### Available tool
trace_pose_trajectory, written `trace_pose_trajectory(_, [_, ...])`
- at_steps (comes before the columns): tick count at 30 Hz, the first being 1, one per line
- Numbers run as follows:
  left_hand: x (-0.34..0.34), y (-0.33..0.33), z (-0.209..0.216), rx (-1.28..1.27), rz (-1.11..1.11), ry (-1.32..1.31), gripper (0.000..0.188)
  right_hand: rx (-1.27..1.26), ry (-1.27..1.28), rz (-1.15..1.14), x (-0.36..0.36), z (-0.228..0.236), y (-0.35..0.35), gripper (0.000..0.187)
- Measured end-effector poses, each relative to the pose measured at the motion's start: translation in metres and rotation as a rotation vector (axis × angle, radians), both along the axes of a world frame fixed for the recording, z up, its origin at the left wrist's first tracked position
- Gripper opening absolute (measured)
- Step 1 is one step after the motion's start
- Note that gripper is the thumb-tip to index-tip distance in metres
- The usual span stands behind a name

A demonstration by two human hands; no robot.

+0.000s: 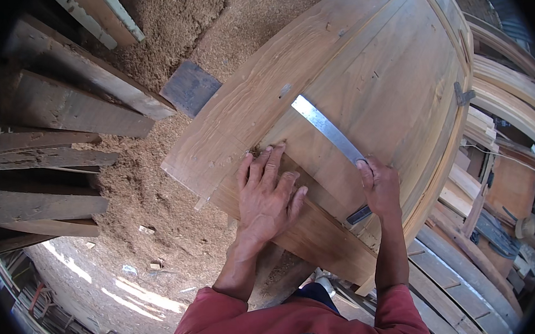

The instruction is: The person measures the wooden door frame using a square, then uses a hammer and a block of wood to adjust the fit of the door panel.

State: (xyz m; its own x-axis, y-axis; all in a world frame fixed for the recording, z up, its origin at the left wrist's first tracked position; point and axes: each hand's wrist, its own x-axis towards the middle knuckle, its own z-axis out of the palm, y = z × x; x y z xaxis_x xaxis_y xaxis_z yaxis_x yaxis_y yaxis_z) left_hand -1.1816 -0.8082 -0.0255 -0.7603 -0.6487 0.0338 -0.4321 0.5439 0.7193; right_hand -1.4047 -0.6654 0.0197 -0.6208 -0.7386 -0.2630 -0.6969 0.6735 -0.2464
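Note:
A large wooden panel [392,90] made of joined boards, with curved sides that narrow toward the far end, lies in front of me. My right hand [380,186] is closed on a try square [327,127] near the panel's right side. Its flat metal blade points to the far left across the boards. A dark piece [359,215] with a pale edge, seemingly the square's stock, sticks out below that hand. My left hand [267,195] rests on the panel near its close edge, fingers stretched forward and apart, holding nothing. The fingertips touch the board by a small dark notch.
Thick rough planks [77,106] stand along the left. Wood shavings [151,194] cover the floor, where a dark square board [190,87] lies by the panel's left edge. Stacked curved timbers [508,97] and offcuts crowd the right. A small dark tool [463,94] sits on the panel's right rim.

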Motion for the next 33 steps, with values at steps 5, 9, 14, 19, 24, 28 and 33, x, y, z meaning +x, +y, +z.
trace_pose_trajectory(5, [0.004,0.002,0.003,-0.011,0.008,0.008,0.026,-0.046,0.0,0.037,0.003,0.0,-0.001,0.03])
trace_pose_trajectory(9, [0.004,0.002,0.005,-0.06,-0.028,-0.02,0.038,-0.178,-0.011,0.079,-0.002,0.006,0.019,0.031])
trace_pose_trajectory(14, [-0.006,0.012,-0.01,-0.166,-0.022,-0.009,0.064,-0.235,-0.161,-0.17,-0.024,0.064,0.106,0.034])
trace_pose_trajectory(19, [-0.002,0.012,-0.024,-0.223,0.02,-0.05,0.066,-0.132,-0.062,-0.335,-0.059,0.1,0.269,0.034])
trace_pose_trajectory(24, [-0.016,0.015,-0.029,-0.368,0.01,-0.158,0.065,-0.031,-0.135,-0.438,-0.072,0.099,0.424,0.041])
trace_pose_trajectory(28, [-0.035,0.01,-0.046,-0.334,0.129,-0.197,0.064,-0.03,-0.262,-0.396,-0.082,0.071,0.479,0.042])
trace_pose_trajectory(33, [-0.076,0.055,-0.049,-0.654,0.299,-0.407,0.065,-0.07,-0.37,-0.348,-0.1,0.056,0.499,0.042])
